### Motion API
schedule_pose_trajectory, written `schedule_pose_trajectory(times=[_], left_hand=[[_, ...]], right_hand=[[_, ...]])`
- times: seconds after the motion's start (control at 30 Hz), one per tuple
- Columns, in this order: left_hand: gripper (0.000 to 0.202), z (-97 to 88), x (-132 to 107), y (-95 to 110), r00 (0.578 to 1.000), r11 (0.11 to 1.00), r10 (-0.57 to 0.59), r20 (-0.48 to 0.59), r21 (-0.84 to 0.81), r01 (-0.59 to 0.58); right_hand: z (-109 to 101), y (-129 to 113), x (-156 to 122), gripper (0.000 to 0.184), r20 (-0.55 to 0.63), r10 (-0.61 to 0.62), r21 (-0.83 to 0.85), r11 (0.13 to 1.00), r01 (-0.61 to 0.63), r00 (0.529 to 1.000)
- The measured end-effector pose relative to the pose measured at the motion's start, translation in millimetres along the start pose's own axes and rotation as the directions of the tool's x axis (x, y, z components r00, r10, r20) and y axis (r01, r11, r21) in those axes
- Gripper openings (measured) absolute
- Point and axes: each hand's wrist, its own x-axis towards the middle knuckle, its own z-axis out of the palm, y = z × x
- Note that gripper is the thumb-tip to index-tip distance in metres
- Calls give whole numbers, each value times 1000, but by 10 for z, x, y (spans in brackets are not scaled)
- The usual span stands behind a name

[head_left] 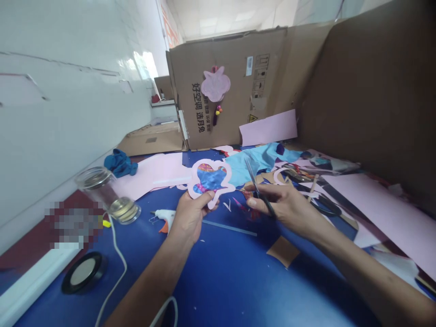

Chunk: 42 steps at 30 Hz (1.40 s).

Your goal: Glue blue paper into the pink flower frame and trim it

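Observation:
My left hand (194, 212) pinches the lower edge of a pink paper cutout (229, 184), a wavy frame shape with blue and patterned fabric (211, 177) showing in its middle. To its right, my right hand (277, 200) is closed on a pair of scissors (251, 170), whose blades point up and away from me. The blades stand apart from the cutout. A white glue gun (164, 215) with an orange part lies on the table, partly behind my left wrist. Light blue cloth (262, 156) is spread behind both hands.
A glass jar (111, 195) and black round roll (83, 273) are at left, with a white cord (119, 254) running forward. Paper scraps and tools crowd the right. A cardboard box (235, 50) with a pink cutout (215, 85) walls the back. A brown cardboard piece (284, 251) lies in front.

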Motion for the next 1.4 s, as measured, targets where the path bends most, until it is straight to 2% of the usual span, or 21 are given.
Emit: schedule_pose_trajectory(times=[0.13,0.23,0.3,0.37,0.53,0.7,1.2,1.4], left_hand=[[38,-38,35,24,1000,1000,10,-7,-4,-10],[34,-47,35,30,1000,1000,18,9,5,-19],[31,-53,33,37,1000,1000,21,19,6,-21],[29,-55,32,44,1000,1000,18,15,-1,-18],[29,-37,25,46,999,998,-16,32,-56,18],[27,0,-17,44,997,996,-42,66,-71,47],[26,46,-79,-8,987,993,-121,109,-1,121],[25,44,-72,-5,985,990,-140,104,2,141]], right_hand=[[-33,-2,-35,61,68,17,-97,995,-11,998],[-110,-79,-68,46,158,-12,-136,990,33,987],[-178,-115,-102,39,273,1,-126,991,35,962],[-235,-83,-144,41,376,42,-92,996,-7,926],[-246,257,-232,49,543,125,-32,991,-128,830],[-138,437,-247,45,562,118,6,989,-146,819],[-123,446,-229,42,572,144,39,979,-202,807],[-110,409,-219,43,549,146,-1,985,-174,823]])
